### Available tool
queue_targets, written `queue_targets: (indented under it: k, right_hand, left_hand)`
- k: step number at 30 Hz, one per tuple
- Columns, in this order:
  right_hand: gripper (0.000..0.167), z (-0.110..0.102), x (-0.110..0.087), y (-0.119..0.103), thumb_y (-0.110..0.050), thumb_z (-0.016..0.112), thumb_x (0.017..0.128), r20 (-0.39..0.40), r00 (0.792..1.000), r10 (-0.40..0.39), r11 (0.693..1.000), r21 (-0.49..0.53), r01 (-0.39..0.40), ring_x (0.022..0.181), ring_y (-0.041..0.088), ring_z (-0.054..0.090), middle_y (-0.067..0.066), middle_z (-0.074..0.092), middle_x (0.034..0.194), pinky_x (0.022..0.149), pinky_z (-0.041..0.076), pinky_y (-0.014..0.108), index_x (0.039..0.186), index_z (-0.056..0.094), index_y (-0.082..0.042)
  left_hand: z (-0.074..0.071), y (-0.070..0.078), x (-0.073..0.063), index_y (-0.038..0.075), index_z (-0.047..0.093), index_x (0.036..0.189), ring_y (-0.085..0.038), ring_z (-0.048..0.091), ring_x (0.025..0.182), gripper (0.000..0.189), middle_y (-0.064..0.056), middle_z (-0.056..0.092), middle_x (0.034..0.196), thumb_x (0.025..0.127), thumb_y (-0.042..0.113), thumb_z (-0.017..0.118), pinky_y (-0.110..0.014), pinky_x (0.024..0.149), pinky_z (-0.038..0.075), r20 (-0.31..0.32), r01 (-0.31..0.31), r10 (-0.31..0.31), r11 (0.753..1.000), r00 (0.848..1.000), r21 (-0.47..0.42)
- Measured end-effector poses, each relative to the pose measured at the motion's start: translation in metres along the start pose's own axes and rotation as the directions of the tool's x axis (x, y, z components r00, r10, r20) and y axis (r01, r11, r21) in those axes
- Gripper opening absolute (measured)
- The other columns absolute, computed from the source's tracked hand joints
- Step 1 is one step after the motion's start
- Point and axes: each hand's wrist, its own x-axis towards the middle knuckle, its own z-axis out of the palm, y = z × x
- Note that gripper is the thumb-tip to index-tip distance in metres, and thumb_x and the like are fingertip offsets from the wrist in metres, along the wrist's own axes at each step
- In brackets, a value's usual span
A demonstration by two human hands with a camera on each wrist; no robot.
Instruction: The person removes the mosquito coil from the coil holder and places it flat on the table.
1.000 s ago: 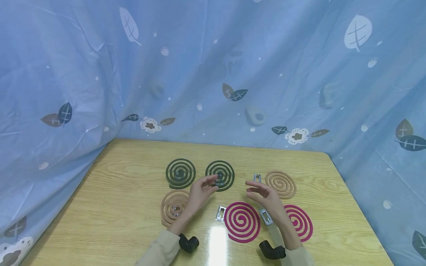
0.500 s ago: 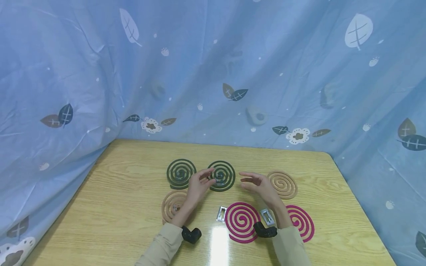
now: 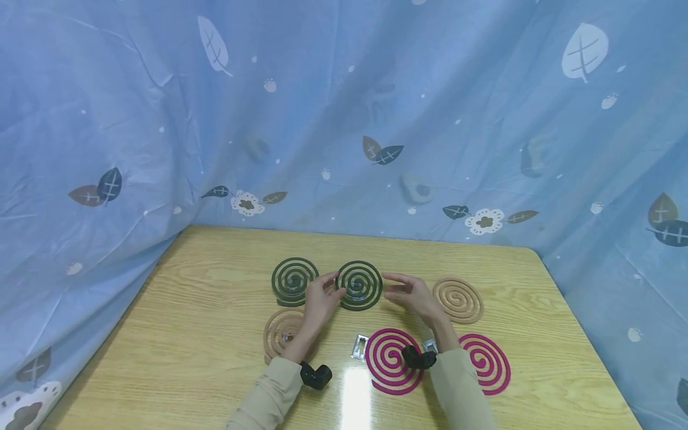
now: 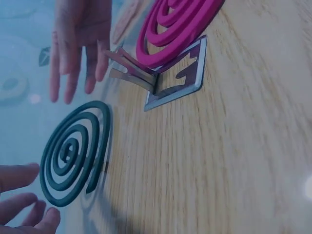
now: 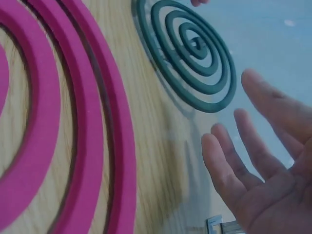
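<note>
A dark green mosquito coil (image 3: pixel 357 285) lies flat at the far middle of the table, between both hands. My left hand (image 3: pixel 321 303) is at its left rim, with fingers and thumb spread apart around that edge. My right hand (image 3: pixel 418 298) is close to the right rim, its fingers extended toward the coil. The left wrist view shows the green coil (image 4: pixel 68 150) raised a little, casting a shadow on the wood. In the right wrist view the right fingertips (image 5: pixel 210 141) are just short of the coil's edge, holding nothing.
Another green coil (image 3: pixel 294 280) lies to the left, above a tan coil (image 3: pixel 269 327) partly behind my left forearm. Pink coils (image 3: pixel 394 356) (image 3: pixel 480 361) and a tan coil (image 3: pixel 455 298) lie nearer and to the right. A metal coil stand (image 4: pixel 196 87) has raised prongs. A blue curtain (image 3: pixel 322 119) hangs behind.
My right hand has moved left and away from me, up to the middle green coil's right side. The left hand has shifted only slightly and stays by its left side.
</note>
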Motion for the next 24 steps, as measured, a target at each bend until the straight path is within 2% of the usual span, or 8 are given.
queue_targets:
  k: [10, 17, 24]
  right_hand:
    - [0.042, 0.005, 0.012, 0.005, 0.001, 0.064, 0.089, -0.07, 0.997, 0.03, 0.999, -0.024, -0.032, 0.116, 0.037, 0.057, 0.024, 0.052, 0.134, 0.093, 0.054, 0.035, 0.13, 0.055, 0.003]
    - [0.042, 0.008, 0.012, 0.005, 0.004, 0.064, 0.088, -0.104, 0.993, 0.052, 0.999, 0.01, -0.052, 0.116, 0.038, 0.055, 0.026, 0.052, 0.131, 0.09, 0.056, 0.035, 0.129, 0.056, 0.004]
    - [0.042, 0.01, 0.012, 0.0, 0.008, 0.064, 0.087, -0.12, 0.992, 0.039, 0.999, 0.017, -0.038, 0.116, 0.038, 0.055, 0.025, 0.049, 0.136, 0.087, 0.057, 0.033, 0.129, 0.056, 0.004]
  left_hand:
    - [0.008, 0.004, 0.002, -0.012, 0.057, 0.122, -0.044, 0.057, 0.111, 0.041, -0.03, 0.055, 0.125, 0.082, -0.007, 0.067, -0.048, 0.094, 0.052, -0.018, 0.033, -0.032, 0.996, 0.999, 0.079]
    - [0.013, 0.003, 0.004, -0.009, 0.058, 0.122, -0.041, 0.059, 0.109, 0.044, -0.028, 0.056, 0.126, 0.079, -0.012, 0.068, -0.039, 0.091, 0.054, -0.043, 0.067, -0.065, 0.997, 0.997, 0.044]
    - [0.012, 0.004, 0.004, -0.007, 0.061, 0.119, -0.039, 0.062, 0.104, 0.043, -0.028, 0.054, 0.126, 0.077, -0.018, 0.064, -0.033, 0.087, 0.056, -0.078, 0.064, -0.062, 0.998, 0.995, 0.027]
